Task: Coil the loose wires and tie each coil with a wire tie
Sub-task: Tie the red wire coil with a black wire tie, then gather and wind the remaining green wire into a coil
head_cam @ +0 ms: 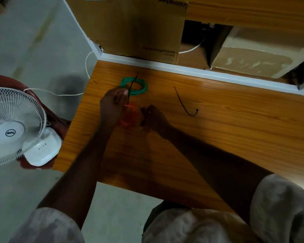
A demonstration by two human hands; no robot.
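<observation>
Green coil (134,85) done, left hand (112,109) pinching tie (130,92) on orange coil (128,116) w/ right hand (154,117) gripping it, spare tie (185,104) left.

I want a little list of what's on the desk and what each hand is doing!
Surface: wooden table
Left hand: pinches a black wire tie that sticks up over the coils
Right hand: holds the orange wire coil at its side
Green wire coil: lies on the table behind the orange one
Spare black wire tie: lies loose to the right
Beside the table: white pedestal fan
</observation>
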